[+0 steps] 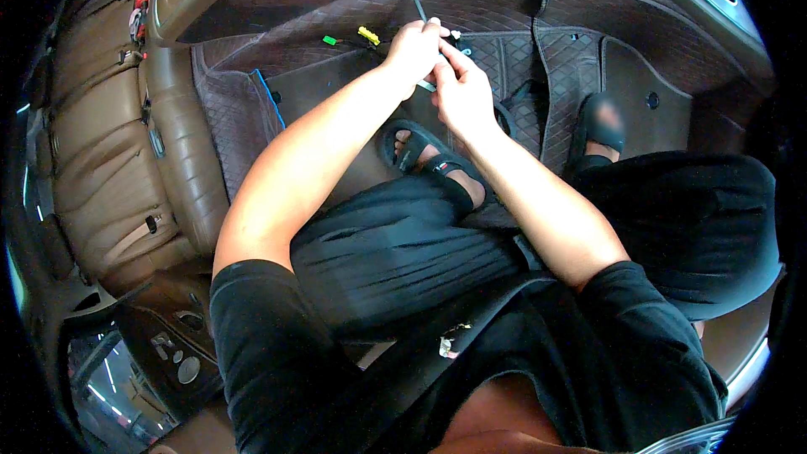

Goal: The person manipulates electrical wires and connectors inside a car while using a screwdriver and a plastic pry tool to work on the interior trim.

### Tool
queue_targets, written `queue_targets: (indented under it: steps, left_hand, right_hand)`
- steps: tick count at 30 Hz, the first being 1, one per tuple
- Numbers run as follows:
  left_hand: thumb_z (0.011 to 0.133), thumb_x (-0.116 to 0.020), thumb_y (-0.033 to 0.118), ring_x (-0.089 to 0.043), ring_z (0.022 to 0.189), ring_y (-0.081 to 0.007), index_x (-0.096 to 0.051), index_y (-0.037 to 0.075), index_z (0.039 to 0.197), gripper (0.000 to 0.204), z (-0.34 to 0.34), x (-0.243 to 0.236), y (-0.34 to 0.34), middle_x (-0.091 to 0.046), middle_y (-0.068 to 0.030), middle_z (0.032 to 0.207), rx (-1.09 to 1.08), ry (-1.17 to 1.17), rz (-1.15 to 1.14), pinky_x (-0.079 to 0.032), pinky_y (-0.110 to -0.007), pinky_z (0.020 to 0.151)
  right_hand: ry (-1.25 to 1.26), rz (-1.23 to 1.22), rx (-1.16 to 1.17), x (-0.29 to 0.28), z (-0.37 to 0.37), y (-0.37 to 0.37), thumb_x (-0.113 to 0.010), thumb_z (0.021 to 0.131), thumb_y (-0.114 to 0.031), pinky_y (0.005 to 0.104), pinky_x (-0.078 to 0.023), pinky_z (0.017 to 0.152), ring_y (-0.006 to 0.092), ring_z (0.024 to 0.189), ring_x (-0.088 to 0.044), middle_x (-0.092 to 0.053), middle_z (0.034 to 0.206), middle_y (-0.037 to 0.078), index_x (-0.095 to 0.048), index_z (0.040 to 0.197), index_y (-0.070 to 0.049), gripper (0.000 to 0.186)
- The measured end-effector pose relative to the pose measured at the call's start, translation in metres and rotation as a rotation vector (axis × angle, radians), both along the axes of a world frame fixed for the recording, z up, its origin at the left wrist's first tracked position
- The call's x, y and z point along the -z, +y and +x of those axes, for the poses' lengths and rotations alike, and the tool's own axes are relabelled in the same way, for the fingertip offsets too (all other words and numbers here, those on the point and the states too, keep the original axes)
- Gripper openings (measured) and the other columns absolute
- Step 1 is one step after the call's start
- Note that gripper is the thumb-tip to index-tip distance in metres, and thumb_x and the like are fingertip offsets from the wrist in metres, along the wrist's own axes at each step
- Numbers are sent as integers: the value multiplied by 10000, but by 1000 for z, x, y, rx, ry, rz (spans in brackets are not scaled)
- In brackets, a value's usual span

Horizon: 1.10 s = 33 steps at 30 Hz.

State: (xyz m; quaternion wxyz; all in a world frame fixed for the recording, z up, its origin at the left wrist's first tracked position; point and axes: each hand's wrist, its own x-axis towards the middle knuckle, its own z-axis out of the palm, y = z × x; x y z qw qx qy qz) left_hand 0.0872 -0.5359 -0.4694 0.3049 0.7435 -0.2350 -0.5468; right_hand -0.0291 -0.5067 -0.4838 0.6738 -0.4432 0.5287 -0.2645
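My left hand (pixel 414 55) and my right hand (pixel 460 97) meet above the quilted brown floor covering (pixel 496 67), fingers closed around a thin strip (pixel 417 2). It runs up toward the covering's top edge, and a pale end shows below my fingers; what exactly it is, I cannot tell. Left of my hands lie a yellow connector (pixel 368 35) and a small green connector (pixel 329 40). A small white piece (pixel 456 35) shows just past my fingers, partly hidden.
I sit inside a vehicle beside a brown leather seat (pixel 109 134) with belt buckles (pixel 151 224). A door panel (pixel 176 353) is at lower left. My sandalled feet (pixel 429 160) rest on the floor under my arms. A blue-edged panel (pixel 276 109) lies left of them.
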Motion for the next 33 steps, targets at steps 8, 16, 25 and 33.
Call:
queue_targets:
  steps: [8, 16, 25, 33]
  left_hand:
    - [1043, -468, 318, -520, 749, -185, -576, 52, 952, 302, -1, 8, -17, -561, -54, 816, -234, 155, 81, -444, -380, 695]
    - [1035, -476, 347, -526, 721, -215, -615, 71, 811, 382, 47, 45, -22, -583, -70, 747, -45, -138, 33, -445, -420, 694]
    - [1038, -454, 364, -481, 616, -157, -564, 133, 885, 298, 27, 11, 3, -524, -8, 706, -162, 32, 91, -383, -352, 530]
    - [1040, -453, 339, -469, 593, -162, -557, 116, 862, 303, 20, 14, -6, -516, -16, 693, -148, 50, 54, -381, -349, 528]
  right_hand:
    - [-109, 213, 29, -28, 13, -15, -460, 1041, -235, 191, -354, 416, 46, 567, -481, -590, 804, -7, -554, 1379, -122, 369]
    - [-177, 248, 83, -49, 43, -3, -456, 1041, -267, 206, -377, 390, 54, 555, -478, -596, 809, -7, -576, 1336, -106, 356]
    - [-89, 108, -94, -25, 28, 5, -425, 1045, -258, 199, -397, 449, 57, 624, -501, -619, 908, 24, -517, 1411, -135, 397]
    - [-24, 1, -64, 1, 29, -2, -410, 1050, -227, 204, -395, 428, 68, 590, -503, -649, 951, 52, -503, 1431, -133, 404]
